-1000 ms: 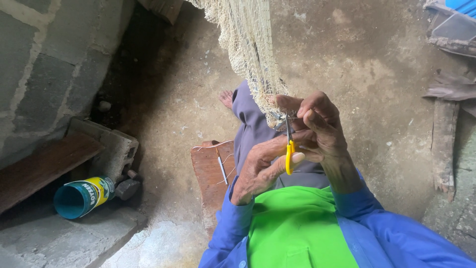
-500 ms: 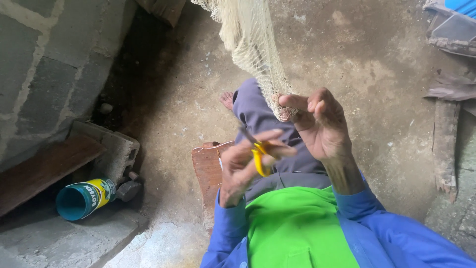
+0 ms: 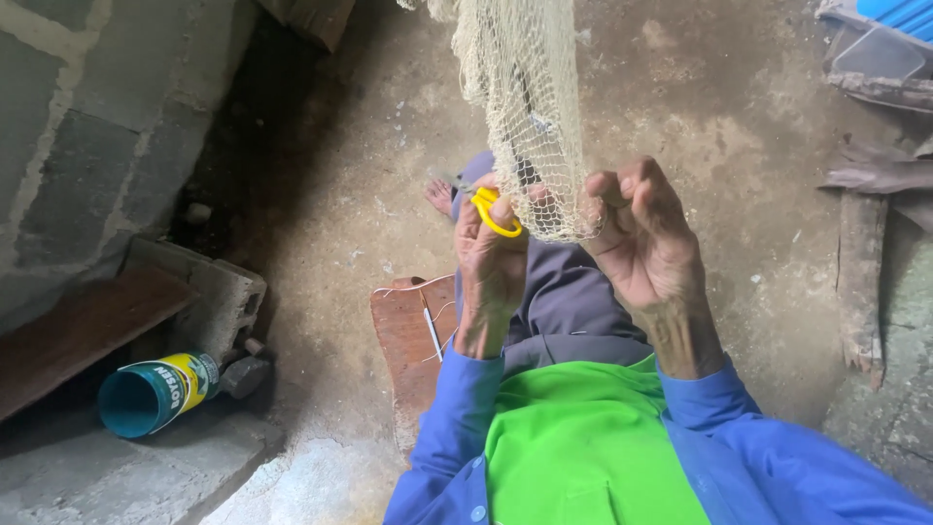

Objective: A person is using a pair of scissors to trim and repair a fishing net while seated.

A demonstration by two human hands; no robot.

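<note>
A pale beige net (image 3: 525, 107) hangs from above down to chest height in front of me. My right hand (image 3: 643, 238) pinches its lower edge between thumb and fingers. My left hand (image 3: 491, 258) is raised just left of the net and holds small scissors with yellow handles (image 3: 494, 212), the loops around my fingers and the blades hidden behind the hand. Both sleeves are blue; below them show a green shirt (image 3: 583, 447) and grey trousers, with a bare foot (image 3: 442, 194) on the ground beyond.
A brown wooden seat (image 3: 408, 335) with a white thin tool and thread lies by my left leg. A teal and yellow can (image 3: 155, 391) lies on its side near a concrete block (image 3: 204, 292). Block wall at left, worn planks (image 3: 860, 282) at right, bare concrete floor.
My left hand has drawn away from the right hand with the scissors and then risen to the net's lower edge. The right hand kept its pinch on the net.
</note>
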